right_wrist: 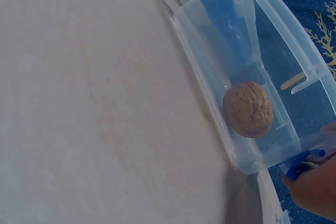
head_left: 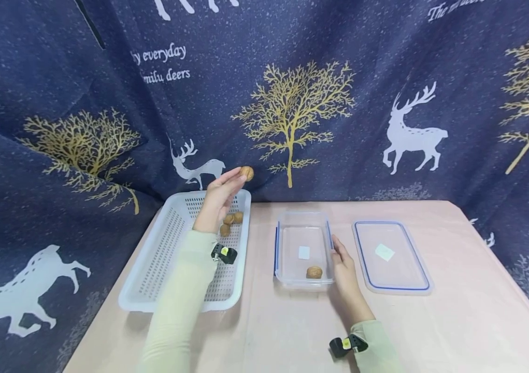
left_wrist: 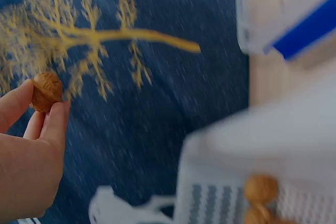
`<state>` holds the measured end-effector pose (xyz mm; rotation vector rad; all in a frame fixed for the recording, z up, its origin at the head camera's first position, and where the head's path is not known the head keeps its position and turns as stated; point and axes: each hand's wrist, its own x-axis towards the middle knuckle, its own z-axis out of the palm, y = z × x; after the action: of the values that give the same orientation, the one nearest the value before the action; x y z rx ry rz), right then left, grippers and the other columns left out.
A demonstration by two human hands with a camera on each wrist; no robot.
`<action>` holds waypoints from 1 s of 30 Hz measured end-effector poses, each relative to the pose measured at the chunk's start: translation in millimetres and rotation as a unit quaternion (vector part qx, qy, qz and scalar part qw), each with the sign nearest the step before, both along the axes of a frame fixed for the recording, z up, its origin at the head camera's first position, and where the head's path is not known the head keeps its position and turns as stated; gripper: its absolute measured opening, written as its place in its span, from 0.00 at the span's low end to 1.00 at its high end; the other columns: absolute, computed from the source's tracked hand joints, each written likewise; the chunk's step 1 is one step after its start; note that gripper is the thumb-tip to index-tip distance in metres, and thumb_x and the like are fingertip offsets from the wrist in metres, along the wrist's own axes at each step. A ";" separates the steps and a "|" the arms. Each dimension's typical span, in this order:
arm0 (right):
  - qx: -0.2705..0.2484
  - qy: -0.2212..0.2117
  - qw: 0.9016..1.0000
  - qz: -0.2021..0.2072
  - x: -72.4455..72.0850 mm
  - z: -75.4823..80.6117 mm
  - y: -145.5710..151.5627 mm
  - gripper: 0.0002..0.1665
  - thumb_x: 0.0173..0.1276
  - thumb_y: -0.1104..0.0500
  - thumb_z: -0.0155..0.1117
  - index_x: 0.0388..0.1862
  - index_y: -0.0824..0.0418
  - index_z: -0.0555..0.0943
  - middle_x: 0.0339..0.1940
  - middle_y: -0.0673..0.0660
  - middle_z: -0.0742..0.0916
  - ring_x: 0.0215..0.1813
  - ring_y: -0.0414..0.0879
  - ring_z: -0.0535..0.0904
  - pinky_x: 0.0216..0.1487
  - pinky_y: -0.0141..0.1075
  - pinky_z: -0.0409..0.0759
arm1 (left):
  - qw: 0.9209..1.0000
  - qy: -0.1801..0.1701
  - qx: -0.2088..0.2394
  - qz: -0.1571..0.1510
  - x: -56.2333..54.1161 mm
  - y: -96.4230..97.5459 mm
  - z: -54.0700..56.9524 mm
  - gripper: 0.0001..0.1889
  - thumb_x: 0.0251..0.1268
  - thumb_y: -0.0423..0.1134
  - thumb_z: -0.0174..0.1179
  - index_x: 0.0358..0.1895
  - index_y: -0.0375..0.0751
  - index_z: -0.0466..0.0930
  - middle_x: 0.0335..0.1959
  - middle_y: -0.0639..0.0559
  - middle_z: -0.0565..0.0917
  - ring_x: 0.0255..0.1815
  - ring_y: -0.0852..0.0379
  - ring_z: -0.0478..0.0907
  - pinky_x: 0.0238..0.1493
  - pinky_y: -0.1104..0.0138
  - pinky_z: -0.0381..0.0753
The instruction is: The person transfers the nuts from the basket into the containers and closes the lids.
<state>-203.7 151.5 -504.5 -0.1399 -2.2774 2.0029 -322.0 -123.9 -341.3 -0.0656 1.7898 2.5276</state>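
Observation:
My left hand (head_left: 219, 199) pinches a walnut (head_left: 246, 173) between thumb and fingertips, above the far right corner of a white perforated basket (head_left: 126, 298). The left wrist view shows this walnut (left_wrist: 47, 92) at the fingertips, apart from everything else. Several more walnuts (head_left: 225, 230) lie in the basket near its right wall, partly behind my left hand. My right hand (head_left: 347, 274) holds the right side of a clear plastic container (head_left: 287, 259) with blue latches. One walnut (head_left: 314, 272) lies inside by the near wall, large in the right wrist view.
A clear lid (head_left: 392, 274) with a blue seal and a pale square label lies to the right of the container. All stand on a pale pink table (head_left: 292, 331). A dark blue cloth (head_left: 264, 41) printed with deer and trees hangs behind the table's back edge.

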 end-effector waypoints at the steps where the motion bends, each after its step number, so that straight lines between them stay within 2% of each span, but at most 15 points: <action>1: 0.002 0.000 1.000 0.001 0.3 0.7 0.1 0.29 0.78 0.62 0.34 0.77 0.61 0.51 0.78 0.62 0.55 0.77 0.58 0.46 0.77 0.50 0.43 | 1.000 0.004 0.007 -0.002 1.4 6.3 2.3 0.26 0.63 0.27 0.61 0.65 0.34 0.71 0.59 0.45 0.76 0.52 0.59 0.78 0.57 0.73 0.76; 5: -0.005 0.004 1.000 0.002 1.0 3.0 0.6 0.29 0.79 0.62 0.34 0.77 0.62 0.51 0.78 0.62 0.55 0.78 0.57 0.45 0.77 0.49 0.42 | 0.999 0.024 0.039 -0.020 7.8 33.4 10.2 0.24 0.63 0.23 0.59 0.63 0.30 0.71 0.53 0.45 0.79 0.47 0.60 0.80 0.58 0.71 0.76; 8: -0.015 0.004 1.000 0.000 0.8 3.2 0.5 0.29 0.79 0.63 0.35 0.77 0.61 0.51 0.78 0.61 0.55 0.78 0.57 0.45 0.77 0.49 0.42 | 0.998 0.029 0.044 -0.040 13.3 52.7 11.5 0.23 0.63 0.23 0.59 0.63 0.29 0.71 0.53 0.43 0.80 0.46 0.60 0.80 0.57 0.70 0.77; 16: -0.051 -0.004 0.999 -0.005 -1.0 0.3 -0.5 0.30 0.78 0.65 0.35 0.77 0.62 0.52 0.78 0.61 0.55 0.78 0.56 0.45 0.77 0.47 0.41 | 0.997 0.014 0.008 -0.081 31.2 101.1 -0.2 0.22 0.62 0.26 0.61 0.61 0.34 0.75 0.58 0.41 0.79 0.53 0.54 0.80 0.56 0.71 0.77; 21: -0.050 -0.002 0.999 -0.005 -0.4 0.8 -0.6 0.30 0.78 0.64 0.35 0.77 0.62 0.52 0.78 0.61 0.56 0.78 0.57 0.46 0.77 0.48 0.42 | 0.997 0.002 0.006 -0.082 38.5 123.9 -16.6 0.21 0.61 0.26 0.62 0.59 0.34 0.76 0.57 0.43 0.80 0.54 0.54 0.79 0.57 0.69 0.77; 30: -0.005 0.002 1.000 -0.004 -0.3 0.8 0.6 0.29 0.78 0.63 0.36 0.77 0.61 0.53 0.77 0.62 0.58 0.77 0.58 0.48 0.76 0.50 0.44 | 0.997 -0.027 -0.021 -0.073 45.1 141.7 -67.3 0.19 0.59 0.26 0.63 0.56 0.32 0.78 0.54 0.43 0.82 0.53 0.54 0.80 0.58 0.67 0.76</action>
<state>-204.0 152.1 -503.7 -0.1442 -2.2604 2.0102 -276.9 17.8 -408.6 -0.0048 1.7597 2.3652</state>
